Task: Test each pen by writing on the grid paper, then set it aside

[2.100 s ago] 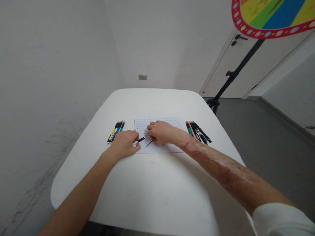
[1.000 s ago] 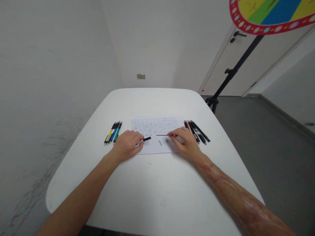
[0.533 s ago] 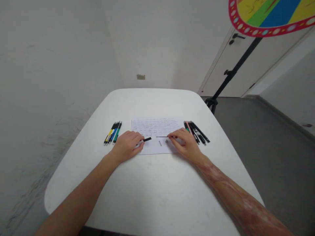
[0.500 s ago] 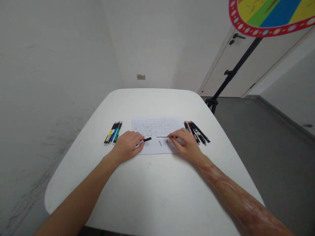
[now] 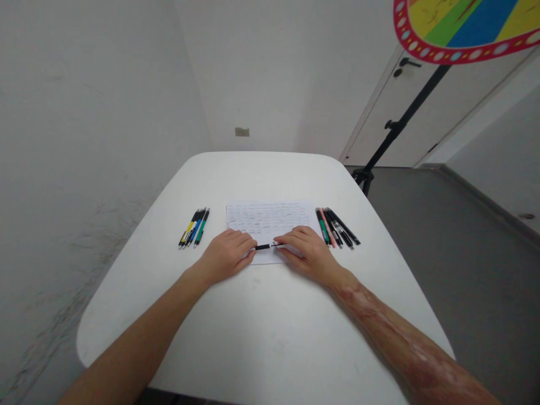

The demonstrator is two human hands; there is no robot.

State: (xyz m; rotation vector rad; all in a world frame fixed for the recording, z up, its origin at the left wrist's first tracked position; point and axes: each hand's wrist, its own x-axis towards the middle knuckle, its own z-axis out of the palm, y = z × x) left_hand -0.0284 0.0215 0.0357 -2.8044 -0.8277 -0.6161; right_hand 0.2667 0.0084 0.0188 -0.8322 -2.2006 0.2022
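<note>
Refill (image 5: 274,245) moved nearer barrel (image 5: 262,247) (just apart), left fingers (image 5: 248,245) clamping barrel, right fingers (image 5: 288,239) pinching refill

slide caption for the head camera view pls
Left hand with a black tube, right hand with a thin dark rod, ends nearly meeting over a written sheet between two groups of pens.

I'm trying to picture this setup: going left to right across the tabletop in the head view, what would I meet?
Left-side pens → left hand → black tube → thin dark rod → right hand → right-side pens.
</note>
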